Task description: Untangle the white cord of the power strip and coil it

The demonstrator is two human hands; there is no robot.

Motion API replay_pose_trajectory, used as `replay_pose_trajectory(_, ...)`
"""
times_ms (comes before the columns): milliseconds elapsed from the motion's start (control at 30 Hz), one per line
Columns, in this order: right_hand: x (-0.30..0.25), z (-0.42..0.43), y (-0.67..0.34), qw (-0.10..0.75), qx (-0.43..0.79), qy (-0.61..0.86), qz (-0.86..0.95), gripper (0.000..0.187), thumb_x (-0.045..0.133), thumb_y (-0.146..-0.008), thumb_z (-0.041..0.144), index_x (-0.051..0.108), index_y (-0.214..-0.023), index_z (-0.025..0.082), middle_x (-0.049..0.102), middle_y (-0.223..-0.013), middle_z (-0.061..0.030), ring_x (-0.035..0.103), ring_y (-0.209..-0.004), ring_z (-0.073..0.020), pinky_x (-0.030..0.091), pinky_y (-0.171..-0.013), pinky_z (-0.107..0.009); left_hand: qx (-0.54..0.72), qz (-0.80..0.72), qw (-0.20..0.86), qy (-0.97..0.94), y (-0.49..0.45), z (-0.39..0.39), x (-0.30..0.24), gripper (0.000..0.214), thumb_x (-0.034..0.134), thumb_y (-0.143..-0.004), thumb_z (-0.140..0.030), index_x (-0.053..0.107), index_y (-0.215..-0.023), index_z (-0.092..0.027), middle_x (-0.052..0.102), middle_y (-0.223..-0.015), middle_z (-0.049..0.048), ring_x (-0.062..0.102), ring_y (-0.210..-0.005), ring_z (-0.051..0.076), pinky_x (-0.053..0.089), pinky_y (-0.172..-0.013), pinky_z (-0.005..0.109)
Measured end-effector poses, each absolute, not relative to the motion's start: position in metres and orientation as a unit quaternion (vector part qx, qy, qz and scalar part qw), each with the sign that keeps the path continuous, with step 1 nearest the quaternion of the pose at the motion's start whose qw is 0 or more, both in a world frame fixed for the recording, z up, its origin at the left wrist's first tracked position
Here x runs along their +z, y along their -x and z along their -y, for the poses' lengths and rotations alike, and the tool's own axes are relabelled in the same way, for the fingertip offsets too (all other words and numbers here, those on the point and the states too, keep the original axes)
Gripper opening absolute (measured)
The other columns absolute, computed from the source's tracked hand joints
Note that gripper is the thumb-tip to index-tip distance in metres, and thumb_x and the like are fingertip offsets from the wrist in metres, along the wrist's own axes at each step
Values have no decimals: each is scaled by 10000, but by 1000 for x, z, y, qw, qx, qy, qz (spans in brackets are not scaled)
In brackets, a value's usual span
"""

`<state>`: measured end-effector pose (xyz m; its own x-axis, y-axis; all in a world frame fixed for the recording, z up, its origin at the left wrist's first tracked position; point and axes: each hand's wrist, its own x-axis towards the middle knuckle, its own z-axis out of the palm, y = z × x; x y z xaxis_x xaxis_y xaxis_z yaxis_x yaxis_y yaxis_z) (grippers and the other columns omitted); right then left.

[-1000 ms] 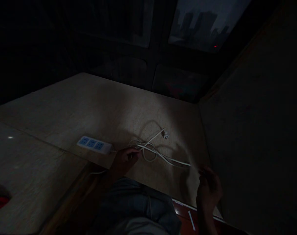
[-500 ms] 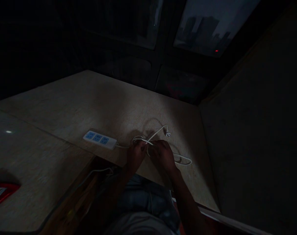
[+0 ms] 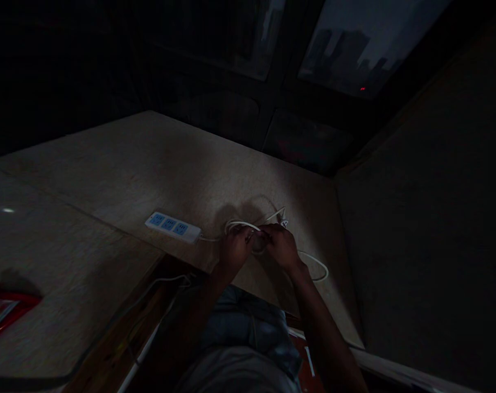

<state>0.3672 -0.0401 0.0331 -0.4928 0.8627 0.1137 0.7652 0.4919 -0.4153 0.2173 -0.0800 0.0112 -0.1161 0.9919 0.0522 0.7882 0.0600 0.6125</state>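
Observation:
A white power strip [image 3: 173, 227] with blue socket faces lies on the counter, left of my hands. Its white cord [image 3: 243, 222] runs to my left hand [image 3: 234, 250], whose fingers are closed on the bundled loops. My right hand [image 3: 281, 244] pinches the same cord close beside the left one. A loop of cord sticks out to the right of my right hand, over the counter. Just beyond my right knuckles is the plug [image 3: 284, 222], its prongs showing. Dim light hides the fingertips in part.
The pale counter [image 3: 182, 164] reaches back to dark windows. A red packet [image 3: 10, 311] lies at the far left. Below the counter edge, another thin cable [image 3: 161, 281] crosses a wooden surface. A dark wall [image 3: 415, 234] bounds the right side.
Both hands have drawn the cord bundle slightly up and come nearer each other. The loop on the right has opened wider. The view has also shifted a little.

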Motion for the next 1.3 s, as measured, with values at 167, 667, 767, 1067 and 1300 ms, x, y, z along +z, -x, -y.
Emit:
replay_pose_trajectory(167,36,30,-365,198,192,478,834,224,533,-921,208,733,-1015,243,728,-1037,-28,678,-949,-222,473,-829,-311,227,-692,187,-659,-221,71,11,277,494,-947,-342,717,-1076,-239,717,-912,52,655,-812,225,408,-664,315)
replay_pose_trajectory(667,23,23,-374,419,322,533,661,261,686,-791,376,620,-964,193,721,-840,-29,695,-759,-187,513,-680,-272,529,-598,241,-552,-206,84,-14,148,615,-784,-268,704,-835,-162,636,-656,6,577,-579,111,446,-585,216)
replay_pose_trajectory(767,15,17,-378,423,335,536,649,286,678,-789,384,660,-988,180,726,-851,-42,692,-779,-198,520,-717,-291,553,-571,235,-559,-197,98,-15,102,611,-768,-234,669,-790,-153,561,-605,-15,512,-534,91,413,-532,199)
replay_pose_trajectory(1067,-9,14,-384,404,368,542,638,304,641,-784,405,749,-929,161,733,-909,-68,677,-813,-207,517,-778,-315,470,-522,212,-679,-155,133,-29,98,614,-818,-210,606,-906,-169,551,-793,16,486,-663,111,425,-613,232)
replay_pose_trajectory(1300,-18,22,-375,420,398,544,608,305,660,-780,406,756,-922,154,732,-887,-63,675,-809,-206,519,-770,-307,423,-565,185,-683,-192,126,6,336,655,-852,-429,659,-1095,-198,634,-1065,84,607,-1005,205,492,-874,330)
